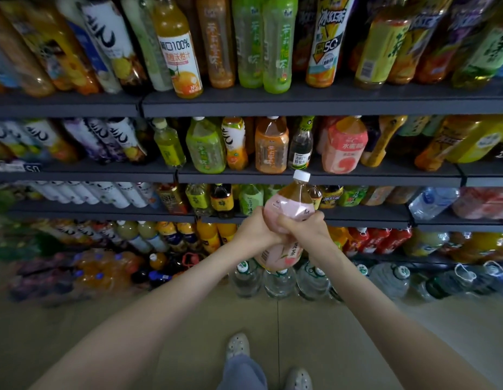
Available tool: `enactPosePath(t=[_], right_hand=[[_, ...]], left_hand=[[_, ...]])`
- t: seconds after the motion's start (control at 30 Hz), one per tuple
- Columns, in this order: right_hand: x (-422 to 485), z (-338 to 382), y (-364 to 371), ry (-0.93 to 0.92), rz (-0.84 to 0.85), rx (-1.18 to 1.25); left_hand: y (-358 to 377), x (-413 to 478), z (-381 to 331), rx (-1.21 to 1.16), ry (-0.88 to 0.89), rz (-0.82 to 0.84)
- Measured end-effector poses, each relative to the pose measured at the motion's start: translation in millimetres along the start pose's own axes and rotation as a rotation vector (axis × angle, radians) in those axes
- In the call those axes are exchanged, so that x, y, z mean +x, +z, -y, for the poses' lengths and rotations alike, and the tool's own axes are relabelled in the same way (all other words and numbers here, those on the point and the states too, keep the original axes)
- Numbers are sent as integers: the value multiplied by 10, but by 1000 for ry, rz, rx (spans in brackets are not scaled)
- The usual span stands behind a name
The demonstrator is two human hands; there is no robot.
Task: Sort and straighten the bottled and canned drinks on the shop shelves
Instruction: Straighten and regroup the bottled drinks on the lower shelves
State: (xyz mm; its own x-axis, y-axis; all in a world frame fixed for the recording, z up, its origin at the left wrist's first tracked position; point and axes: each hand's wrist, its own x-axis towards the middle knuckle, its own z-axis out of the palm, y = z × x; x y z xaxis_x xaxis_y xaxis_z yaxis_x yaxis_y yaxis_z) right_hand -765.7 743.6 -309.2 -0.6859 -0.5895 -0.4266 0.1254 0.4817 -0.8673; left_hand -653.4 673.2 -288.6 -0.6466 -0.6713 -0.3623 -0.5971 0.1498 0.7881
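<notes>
A big pink-labelled tea bottle [290,204] with a white cap is held upright in front of the shelves, its cap level with the second shelf's front edge. My left hand [251,230] grips its middle from the left. Around the same part of the bottle, from the right, curl the fingers of my right hand [305,228]. The lower label shows below my hands. On the second shelf [315,178] behind it stand an orange tea bottle [271,146], a small clear bottle [301,144] and a similar pink bottle [344,146].
Four dark shelves packed with bottled drinks fill the view; the top shelf [301,104] carries tall green and orange bottles. Large water jugs [280,281] stand on the tiled floor below. My feet [237,346] are close to the shelving.
</notes>
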Motion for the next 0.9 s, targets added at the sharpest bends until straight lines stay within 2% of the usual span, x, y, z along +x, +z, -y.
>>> enactPosePath(t=[0.27, 0.53, 0.9], right_hand=[[47, 308, 340, -75, -87, 81], [160, 562, 425, -57, -192, 136], [193, 679, 49, -111, -332, 152]], left_hand=[[-587, 218, 163, 61, 88, 84], [-1100, 622, 212, 175, 138, -16], [-895, 912, -98, 146, 294, 77]])
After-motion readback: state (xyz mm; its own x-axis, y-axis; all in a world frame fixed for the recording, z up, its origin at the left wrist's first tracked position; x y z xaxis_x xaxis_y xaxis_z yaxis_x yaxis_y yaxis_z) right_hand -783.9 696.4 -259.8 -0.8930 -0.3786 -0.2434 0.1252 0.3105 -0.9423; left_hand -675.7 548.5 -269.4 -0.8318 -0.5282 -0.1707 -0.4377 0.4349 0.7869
